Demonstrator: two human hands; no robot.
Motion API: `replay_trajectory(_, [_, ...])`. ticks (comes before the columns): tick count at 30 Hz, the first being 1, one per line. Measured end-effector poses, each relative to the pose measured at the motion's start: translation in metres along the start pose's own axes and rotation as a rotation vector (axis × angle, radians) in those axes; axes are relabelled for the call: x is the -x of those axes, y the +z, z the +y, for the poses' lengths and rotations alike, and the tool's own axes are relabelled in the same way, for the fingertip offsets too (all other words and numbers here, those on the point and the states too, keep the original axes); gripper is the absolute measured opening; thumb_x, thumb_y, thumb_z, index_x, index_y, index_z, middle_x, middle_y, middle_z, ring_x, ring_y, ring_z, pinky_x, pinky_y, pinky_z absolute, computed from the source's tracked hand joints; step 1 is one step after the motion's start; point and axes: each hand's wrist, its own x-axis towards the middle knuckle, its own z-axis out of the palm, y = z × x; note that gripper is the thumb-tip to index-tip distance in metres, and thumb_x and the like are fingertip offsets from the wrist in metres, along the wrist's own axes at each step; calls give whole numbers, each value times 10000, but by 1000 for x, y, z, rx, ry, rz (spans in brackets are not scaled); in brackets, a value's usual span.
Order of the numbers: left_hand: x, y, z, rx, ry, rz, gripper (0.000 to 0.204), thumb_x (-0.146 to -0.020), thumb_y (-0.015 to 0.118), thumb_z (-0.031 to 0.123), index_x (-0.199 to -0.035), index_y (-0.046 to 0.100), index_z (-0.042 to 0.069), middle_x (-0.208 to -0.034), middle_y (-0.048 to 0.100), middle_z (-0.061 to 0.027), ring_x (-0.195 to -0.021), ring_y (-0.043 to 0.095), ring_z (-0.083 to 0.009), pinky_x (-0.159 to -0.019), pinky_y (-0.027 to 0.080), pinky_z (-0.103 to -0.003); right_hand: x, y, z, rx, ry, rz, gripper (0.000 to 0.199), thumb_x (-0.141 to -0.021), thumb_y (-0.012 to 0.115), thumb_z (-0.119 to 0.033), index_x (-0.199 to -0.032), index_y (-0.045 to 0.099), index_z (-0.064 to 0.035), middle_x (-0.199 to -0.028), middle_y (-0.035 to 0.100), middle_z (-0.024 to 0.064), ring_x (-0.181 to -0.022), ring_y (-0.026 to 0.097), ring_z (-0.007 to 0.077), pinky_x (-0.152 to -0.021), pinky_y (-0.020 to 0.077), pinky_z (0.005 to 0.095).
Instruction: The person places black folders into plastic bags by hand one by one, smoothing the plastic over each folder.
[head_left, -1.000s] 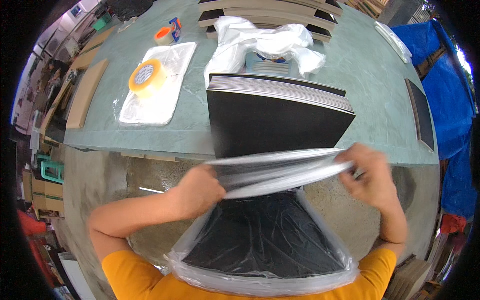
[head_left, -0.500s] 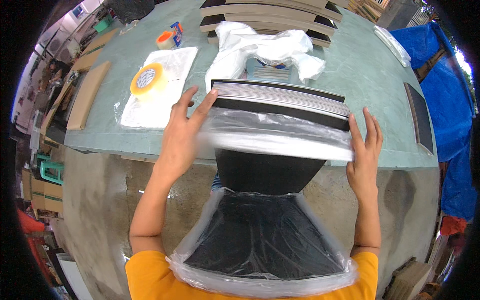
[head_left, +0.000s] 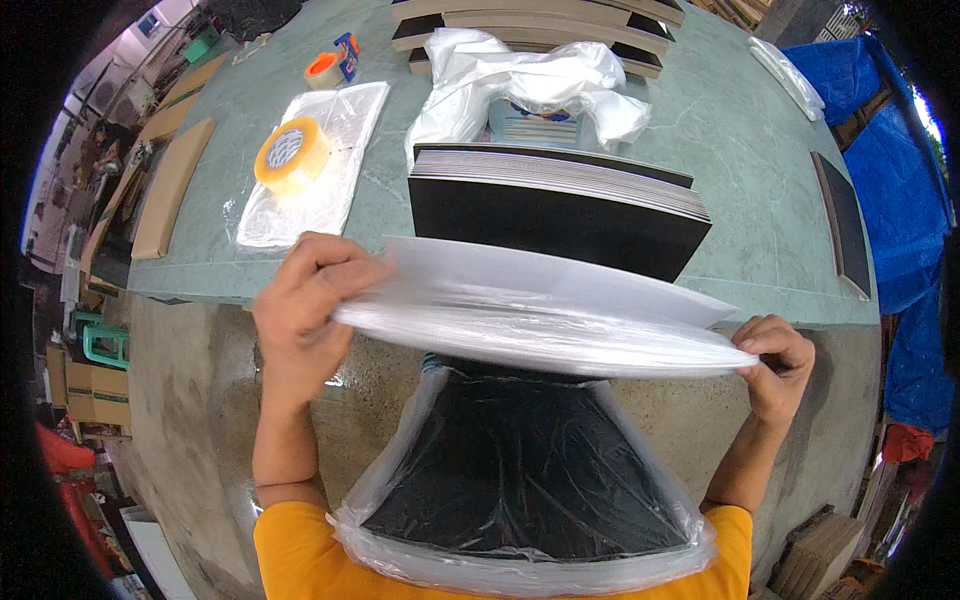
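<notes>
A stack of thin black panels with pale edges (head_left: 545, 212) stands on edge at the table's near side. In front of it stretches a gathered strip of clear plastic film (head_left: 540, 335), pulled taut and apart from the stack's top. My left hand (head_left: 312, 295), slightly blurred, is closed on the film's left end. Its right end is pinched between thumb and fingers of my right hand (head_left: 778, 362). Crumpled white plastic (head_left: 525, 70) lies just beyond the stack, partly over a bluish printed packet (head_left: 538, 128).
The green table (head_left: 760, 230) carries a tape roll (head_left: 292, 158) on folded white plastic sheets (head_left: 345, 140). A tape dispenser (head_left: 330, 68) sits farther back. Piled boards (head_left: 530, 35) rise at the far side. A dark board (head_left: 840, 225) lies at the right edge, a brown one (head_left: 175, 190) at the left.
Both hands have come down toward me and spread apart, drawing the plastic film off the stack's upper part. My fingers, stretched out before, are now closed on the film.
</notes>
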Motion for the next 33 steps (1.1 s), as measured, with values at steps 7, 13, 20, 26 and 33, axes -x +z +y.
replay_trajectory(7, [84,33,-76,1358,-755,-971,445,-690,681,163,-1043,533,-64,-933,593,-118,-733,583,-162,-655,459,-225,48,18,97,-526,994,-554,318,-598,604,-96,-907,570,-30,-816,593,28,-697,529,77,-585,417,180])
replay_trajectory(13, [220,142,-131,1232,-1410,-892,355,-741,638,211,-1023,542,19,-732,475,35,-582,394,-36,-479,303,-160,164,67,259,47,1010,-96,145,-649,485,-56,-753,582,-25,-657,540,8,-621,473,105,-553,373,220])
replay_trajectory(20, [159,97,-92,804,-1055,-1052,191,-822,543,235,-947,550,91,-779,492,37,-604,410,-65,-497,316,-172,100,42,181,154,812,-93,129,-659,408,0,-666,536,-12,-598,475,11,-561,419,107,-518,337,225])
replay_trajectory(26, [161,88,-84,1232,-1374,-1055,265,-792,583,217,-979,506,47,-800,482,41,-624,404,-40,-498,309,-166,108,51,196,121,808,-122,138,-661,394,-11,-679,531,-10,-593,467,22,-542,415,122,-511,338,248])
replay_trajectory(33, [232,161,-127,1104,-1442,-671,291,-754,627,198,-953,514,18,-793,542,4,-629,470,-93,-542,386,-231,179,81,285,630,753,-3,130,-694,456,-64,-762,556,-14,-632,532,64,-570,492,142,-544,419,316])
